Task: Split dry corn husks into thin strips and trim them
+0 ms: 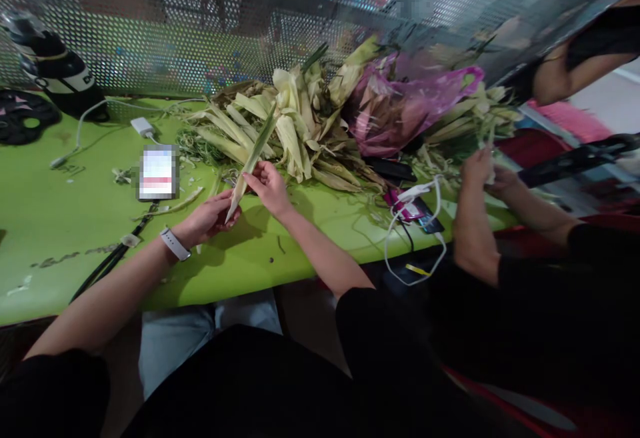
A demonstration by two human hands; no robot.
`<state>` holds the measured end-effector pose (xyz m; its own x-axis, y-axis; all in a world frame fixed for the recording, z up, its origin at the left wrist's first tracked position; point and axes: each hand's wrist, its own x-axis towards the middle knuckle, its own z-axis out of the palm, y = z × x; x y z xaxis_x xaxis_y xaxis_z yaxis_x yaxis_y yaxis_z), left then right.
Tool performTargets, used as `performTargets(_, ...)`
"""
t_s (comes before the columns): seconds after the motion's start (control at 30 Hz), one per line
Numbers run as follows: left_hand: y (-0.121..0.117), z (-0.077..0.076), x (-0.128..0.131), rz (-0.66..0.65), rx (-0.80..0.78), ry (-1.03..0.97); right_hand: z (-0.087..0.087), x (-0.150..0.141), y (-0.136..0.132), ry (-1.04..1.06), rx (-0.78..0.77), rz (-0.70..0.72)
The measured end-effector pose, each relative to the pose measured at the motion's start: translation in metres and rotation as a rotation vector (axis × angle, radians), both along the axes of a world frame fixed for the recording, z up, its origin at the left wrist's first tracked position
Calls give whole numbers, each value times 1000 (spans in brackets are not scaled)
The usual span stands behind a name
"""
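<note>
My left hand [213, 217] grips the lower end of a long, pale green corn husk leaf [255, 155] just above the green table [60, 211]. My right hand [270, 186] pinches the same leaf a little higher up, fingers closed on its edge. The leaf slants up and away toward a big pile of husks [295, 125]. A white watch sits on my left wrist.
A pink plastic bag [405, 101] lies in the husk pile. A phone [159, 173], a white charger [143, 127] and cables lie to the left; more phones and a white cable [415, 215] to the right. Another person's hands [483, 171] work husks at right. A perforated metal screen stands behind.
</note>
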<state>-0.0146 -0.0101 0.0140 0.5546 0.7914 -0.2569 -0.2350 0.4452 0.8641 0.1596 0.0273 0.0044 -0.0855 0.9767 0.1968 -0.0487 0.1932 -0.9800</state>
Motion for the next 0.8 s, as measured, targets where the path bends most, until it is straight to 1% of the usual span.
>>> performTargets(0.07,-1,3,1,16,-20,17,-3,1,2,22,-6,21)
performTargets(0.17,-2,8,1,23,-44,31,-7,4,5,16,10,-4)
performTargets(0.23,-3,10,1,27,-9,74,-8,5,5,-9,31,-43)
performTargets(0.33,-3,9,-1,57,84,197,-8,5,5,-40,54,-91)
performTargets(0.4,-2,7,-2,50,121,259,-7,5,3,-45,59,-99)
performTargets(0.47,0,8,-6,12,120,295,-3,5,0,-43,68,-88)
performTargets(0.53,4,13,-12,-7,121,300,2,5,-3,-14,78,-56)
performTargets(0.57,6,17,-15,9,133,277,5,5,-4,11,79,-31)
performTargets(0.6,9,22,-19,51,161,232,7,5,-5,34,76,-11)
performTargets(0.67,15,33,-28,208,226,87,8,4,-7,23,57,23)
performTargets(0.73,21,41,-36,397,258,8,5,1,-9,-99,22,88)
performTargets(0.8,26,45,-41,539,257,9,-1,-4,-11,-293,1,183)
